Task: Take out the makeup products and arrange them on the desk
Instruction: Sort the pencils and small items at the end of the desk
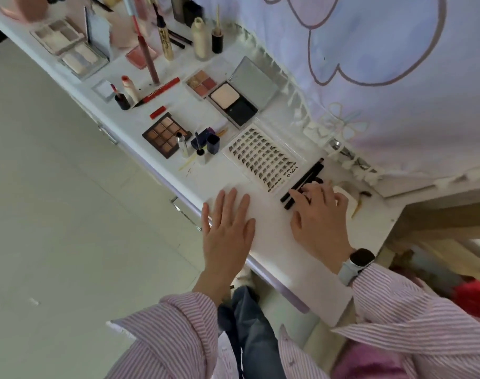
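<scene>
The left hand (228, 228) lay flat on the white table (271, 228) near its front edge, its grip open with straight fingers holding nothing, while the right hand (319, 214), a dark watch (360, 259) on its wrist, rested its fingertips on two slim black makeup pencils (304, 181), though whether that grip pinched them could not be told. Just beyond the right grip, touching the pencils, lay the clear tray of black false-lash clusters (260, 157). Farther off beyond the left grip sat the brown nine-pan eyeshadow palette (163, 134) and an open black powder compact (234, 101).
</scene>
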### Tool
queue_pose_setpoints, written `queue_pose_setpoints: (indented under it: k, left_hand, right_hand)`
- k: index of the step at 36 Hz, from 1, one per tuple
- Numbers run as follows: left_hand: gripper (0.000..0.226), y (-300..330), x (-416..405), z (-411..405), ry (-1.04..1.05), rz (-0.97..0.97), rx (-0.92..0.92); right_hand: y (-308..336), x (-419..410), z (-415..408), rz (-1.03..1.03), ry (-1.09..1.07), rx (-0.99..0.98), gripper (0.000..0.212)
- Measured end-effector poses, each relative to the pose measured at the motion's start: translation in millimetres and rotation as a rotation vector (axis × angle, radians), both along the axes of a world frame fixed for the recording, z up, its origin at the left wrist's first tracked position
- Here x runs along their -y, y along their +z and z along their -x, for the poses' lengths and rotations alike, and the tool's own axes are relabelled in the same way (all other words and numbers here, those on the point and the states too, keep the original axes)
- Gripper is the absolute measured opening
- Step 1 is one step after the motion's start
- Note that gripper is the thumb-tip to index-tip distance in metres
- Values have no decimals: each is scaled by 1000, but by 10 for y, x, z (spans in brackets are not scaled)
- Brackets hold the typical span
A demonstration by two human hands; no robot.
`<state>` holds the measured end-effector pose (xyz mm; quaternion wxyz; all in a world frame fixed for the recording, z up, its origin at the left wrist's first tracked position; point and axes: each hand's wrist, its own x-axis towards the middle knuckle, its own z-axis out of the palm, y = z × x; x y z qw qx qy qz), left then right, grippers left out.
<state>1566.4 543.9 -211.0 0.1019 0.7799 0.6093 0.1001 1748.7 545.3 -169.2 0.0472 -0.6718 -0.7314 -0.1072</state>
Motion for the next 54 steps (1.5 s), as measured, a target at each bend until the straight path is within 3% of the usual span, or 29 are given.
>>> queue_pose_setpoints:
  k: [3,9,14,18,26,29,32,35,38,40,45,49,54]
  left_hand:
    - [47,0,7,-14,2,1,-12]
    - [48,1,20,22,-28,-1,-23]
    - [48,-6,28,62,-63,6,-49]
    - [48,22,36,41,-36,29,-49]
    - [49,86,22,28,-19,95,-29]
    - [44,161,24,-28,57,128,102]
    - [42,292,44,-148,163,130,332]
    - [49,484,93,-307,154,8,523]
    - [41,608,136,-440,114,-109,528]
    - [34,660,157,-504,100,-130,547]
    - [34,647,272,-579,90,-57,532]
    - [23,638,337,-564,128,-68,448]
    - [17,554,402,-526,171,32,399]
  right_hand:
    - [-64,16,19,12,11,75,40]
    - [-54,-74,43,-38,112,193,14]
    - [80,-176,-11,-56,302,330,40]
    - [130,-237,-82,-96,473,428,36]
    - [158,-322,-105,-166,669,360,23]
    - [259,-314,-69,-214,622,181,19]
    - [463,-264,-37,-195,538,-136,11]
    - [702,-189,-31,-81,385,-702,12]
    - [840,-129,-4,170,39,-1388,15]
    - [834,-101,11,306,-163,-1699,22]
    - [724,1,-46,453,-345,-1885,14]
    - [624,50,-118,519,-368,-1710,14]
    - [537,52,-169,629,-338,-1712,12]
